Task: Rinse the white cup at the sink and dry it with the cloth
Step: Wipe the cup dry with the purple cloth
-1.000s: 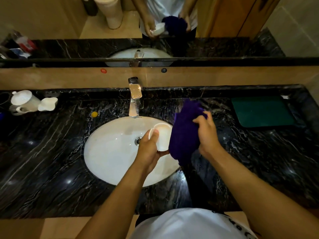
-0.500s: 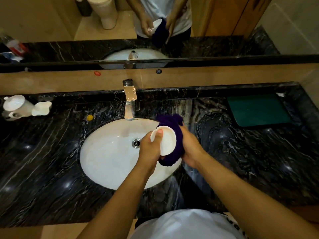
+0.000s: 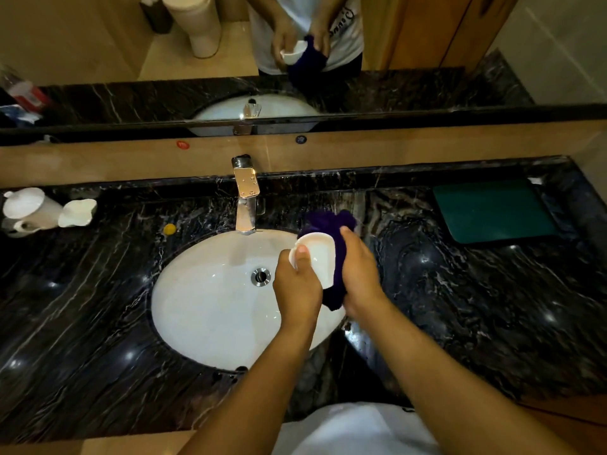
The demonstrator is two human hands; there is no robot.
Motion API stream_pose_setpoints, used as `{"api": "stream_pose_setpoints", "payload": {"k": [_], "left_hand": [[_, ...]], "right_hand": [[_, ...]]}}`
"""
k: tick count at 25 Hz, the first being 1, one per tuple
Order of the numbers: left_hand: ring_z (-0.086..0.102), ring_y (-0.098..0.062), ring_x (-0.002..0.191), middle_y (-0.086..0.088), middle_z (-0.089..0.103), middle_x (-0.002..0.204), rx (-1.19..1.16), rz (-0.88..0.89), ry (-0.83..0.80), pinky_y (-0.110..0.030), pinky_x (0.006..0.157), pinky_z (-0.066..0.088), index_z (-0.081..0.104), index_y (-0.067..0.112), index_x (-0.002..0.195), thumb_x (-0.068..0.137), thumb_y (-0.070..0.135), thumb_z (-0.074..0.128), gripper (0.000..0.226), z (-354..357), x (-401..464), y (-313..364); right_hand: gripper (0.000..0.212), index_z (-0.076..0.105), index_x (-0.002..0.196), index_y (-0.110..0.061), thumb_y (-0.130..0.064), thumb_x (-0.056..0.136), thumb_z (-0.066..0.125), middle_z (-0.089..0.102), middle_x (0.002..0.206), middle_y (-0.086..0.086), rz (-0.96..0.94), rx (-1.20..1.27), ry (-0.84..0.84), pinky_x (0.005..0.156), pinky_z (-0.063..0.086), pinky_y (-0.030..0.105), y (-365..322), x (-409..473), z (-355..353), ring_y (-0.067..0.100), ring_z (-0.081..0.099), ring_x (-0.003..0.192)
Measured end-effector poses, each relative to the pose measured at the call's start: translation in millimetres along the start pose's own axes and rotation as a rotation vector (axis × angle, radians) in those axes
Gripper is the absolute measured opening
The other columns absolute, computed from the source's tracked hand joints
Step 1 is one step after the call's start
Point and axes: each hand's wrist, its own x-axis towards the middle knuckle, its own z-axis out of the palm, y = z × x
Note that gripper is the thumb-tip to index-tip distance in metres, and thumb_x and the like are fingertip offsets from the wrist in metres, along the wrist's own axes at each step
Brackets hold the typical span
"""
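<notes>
A person stands at a black marble counter (image 3: 98, 323); the left hand (image 3: 297, 287) grips the white cup (image 3: 317, 257) over the right edge of the white sink (image 3: 210, 307), thumb hooked over the rim; the right hand (image 3: 359, 274) curls around the dark purple cloth (image 3: 331, 224), pressing it against the cup's far side; behind stands a chrome tap (image 3: 246, 198); farther off, white jugs (image 3: 36, 210) sit at left, a green mat (image 3: 492, 210) at right.

bathroom | oval sink (image 3: 203, 310) | faucet (image 3: 245, 205) | marble counter (image 3: 476, 307) | mirror (image 3: 410, 44)
</notes>
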Motion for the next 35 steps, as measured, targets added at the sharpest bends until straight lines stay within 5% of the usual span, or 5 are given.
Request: {"api": "stream_pose_setpoints", "payload": {"k": [8, 15, 24, 30, 35], "left_hand": [[0.059, 0.015, 0.079, 0.017, 0.063, 0.085, 0.126, 0.168, -0.122, -0.004, 0.058, 0.042, 0.058, 0.034, 0.106, 0.103, 0.044, 0.049, 0.014, -6.7, 7.9, -0.2], [0.065, -0.032, 0.103, -0.01, 0.069, 0.112, -0.106, -0.22, 0.181, -0.049, 0.091, 0.055, 0.063, 0.011, 0.121, 0.104, 0.041, 0.044, 0.04, 17.6, 4.9, 4.2], [0.064, -0.027, 0.077, -0.008, 0.068, 0.089, 0.63, 0.257, -0.411, -0.039, 0.062, 0.053, 0.059, 0.01, 0.098, 0.104, 0.047, 0.04, 0.042, -26.2, 31.3, 15.5], [0.068, -0.026, 0.064, -0.011, 0.072, 0.082, -0.187, -0.426, -0.059, -0.035, 0.048, 0.057, 0.064, 0.007, 0.101, 0.104, 0.049, 0.038, 0.049, 19.0, -0.3, 5.2], [0.053, -0.01, 0.043, 0.002, 0.065, 0.059, 0.21, -0.121, -0.379, -0.02, 0.039, 0.034, 0.064, 0.022, 0.083, 0.101, 0.055, 0.041, 0.045, -9.6, 14.4, -6.1]], "right_hand": [[0.033, 0.074, 0.112, -0.017, -0.04, 0.091, 0.065, 0.078, 0.104, 0.012, 0.068, -0.078, -0.259, 0.079, 0.06, 0.041, -24.4, 5.9, -13.4, 0.032, 0.074, 0.096], [0.018, 0.07, 0.107, -0.032, -0.042, 0.093, 0.064, 0.079, 0.098, -0.003, -0.066, 0.136, -0.047, 0.078, 0.062, 0.038, 23.5, -28.0, 10.1, 0.018, 0.076, 0.092], [0.022, 0.075, 0.105, -0.023, -0.033, 0.085, 0.077, 0.079, 0.1, 0.004, -0.095, -0.63, -0.567, 0.079, 0.06, 0.036, -60.1, 15.6, -38.4, 0.024, 0.075, 0.092], [0.031, 0.066, 0.111, -0.033, -0.028, 0.081, 0.073, 0.075, 0.102, -0.007, -0.275, -0.225, 0.059, 0.085, 0.059, 0.036, 2.8, -9.6, -1.1, 0.013, 0.071, 0.094], [0.031, 0.07, 0.109, -0.027, -0.013, 0.082, 0.072, 0.077, 0.101, 0.001, -0.195, -0.394, -0.103, 0.084, 0.06, 0.043, -17.4, 6.3, -33.3, 0.026, 0.072, 0.095]]}}
